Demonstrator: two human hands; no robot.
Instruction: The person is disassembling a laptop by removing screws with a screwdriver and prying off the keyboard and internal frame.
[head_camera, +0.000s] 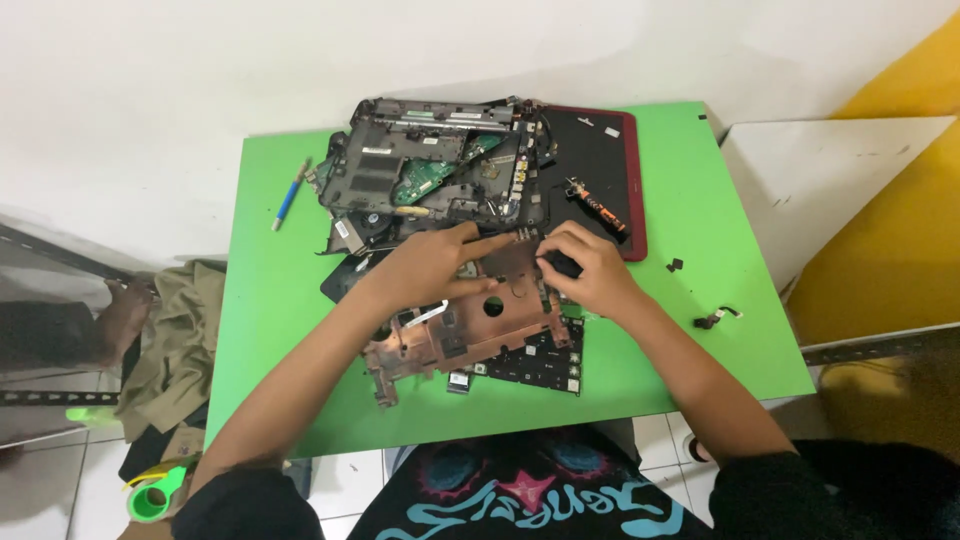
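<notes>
A copper-coloured laptop frame panel (470, 335) lies on a black keyboard (540, 362) at the middle of the green table (690, 330). My left hand (430, 265) rests flat on the panel's far edge, its fingers stretched to the right. My right hand (590, 268) pinches a small dark part at the panel's upper right corner, where the two hands' fingertips nearly meet. Behind them lies an opened laptop base (430, 170) with a green circuit board showing.
A red-rimmed laptop lid (600, 160) holds an orange-and-black tool (600, 207). A blue screwdriver (290, 195) lies at the far left, and small dark parts (715, 318) lie at the right. A green tape roll (150, 497) and crumpled cloth (175, 340) are on the floor.
</notes>
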